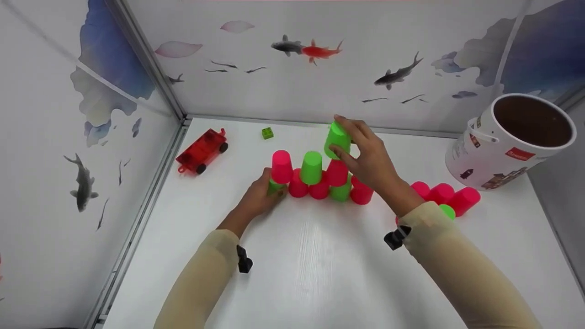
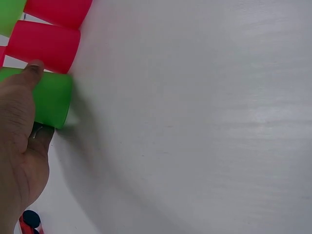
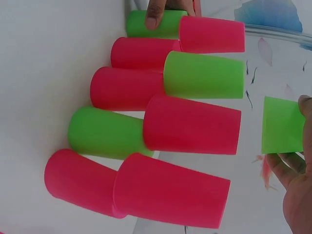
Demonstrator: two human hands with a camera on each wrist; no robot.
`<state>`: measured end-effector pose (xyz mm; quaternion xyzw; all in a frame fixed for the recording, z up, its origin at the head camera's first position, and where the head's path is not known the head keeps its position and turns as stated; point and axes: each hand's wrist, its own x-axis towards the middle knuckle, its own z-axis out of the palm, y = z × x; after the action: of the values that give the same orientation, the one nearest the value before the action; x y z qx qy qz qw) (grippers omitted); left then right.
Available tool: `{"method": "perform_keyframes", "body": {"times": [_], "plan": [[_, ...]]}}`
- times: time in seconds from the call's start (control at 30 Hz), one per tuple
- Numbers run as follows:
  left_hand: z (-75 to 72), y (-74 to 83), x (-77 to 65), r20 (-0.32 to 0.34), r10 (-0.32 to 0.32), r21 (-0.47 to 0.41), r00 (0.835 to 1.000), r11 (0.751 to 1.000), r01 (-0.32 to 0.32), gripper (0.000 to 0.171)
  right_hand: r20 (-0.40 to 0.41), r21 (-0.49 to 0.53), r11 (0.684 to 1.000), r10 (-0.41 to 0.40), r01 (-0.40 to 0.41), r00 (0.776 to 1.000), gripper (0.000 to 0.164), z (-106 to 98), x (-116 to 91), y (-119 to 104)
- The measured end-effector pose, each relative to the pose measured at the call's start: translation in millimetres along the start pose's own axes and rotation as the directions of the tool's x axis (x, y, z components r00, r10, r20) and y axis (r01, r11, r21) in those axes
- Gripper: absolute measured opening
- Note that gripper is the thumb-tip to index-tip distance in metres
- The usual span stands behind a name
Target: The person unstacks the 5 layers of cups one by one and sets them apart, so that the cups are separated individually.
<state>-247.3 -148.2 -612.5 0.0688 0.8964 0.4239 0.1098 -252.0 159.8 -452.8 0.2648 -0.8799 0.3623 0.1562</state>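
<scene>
My right hand (image 1: 371,160) grips an upside-down green cup (image 1: 338,139) between thumb and fingers, above the upper row of a two-tier cup stack. That upper row has a pink cup (image 1: 282,167) at the left, a green cup (image 1: 311,167), then two pink cups; the last, a pink cup (image 3: 171,190) in the right wrist view, is mostly behind my right hand in the head view. Below stand several pink and green cups upside down. At the bottom row's left end, my left hand (image 1: 258,197) holds a green cup (image 2: 53,100), thumb and fingers on opposite sides.
Several pink cups (image 1: 441,194) and a green cup (image 1: 448,211) lie right of the stack, partly behind my right sleeve. A large white bucket (image 1: 475,157) stands at the right. Back left are a red toy car (image 1: 202,151) and a green toy block (image 1: 267,133).
</scene>
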Motion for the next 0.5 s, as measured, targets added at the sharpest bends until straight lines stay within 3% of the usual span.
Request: {"method": "perform_keyframes", "body": {"times": [0.5], "plan": [[0.0, 0.1, 0.1, 0.01, 0.023, -0.021, 1.0, 1.0, -0.023, 0.06, -0.075, -0.118, 0.993, 0.006, -0.015, 0.997, 0.072, -46, -43, 32]]}}
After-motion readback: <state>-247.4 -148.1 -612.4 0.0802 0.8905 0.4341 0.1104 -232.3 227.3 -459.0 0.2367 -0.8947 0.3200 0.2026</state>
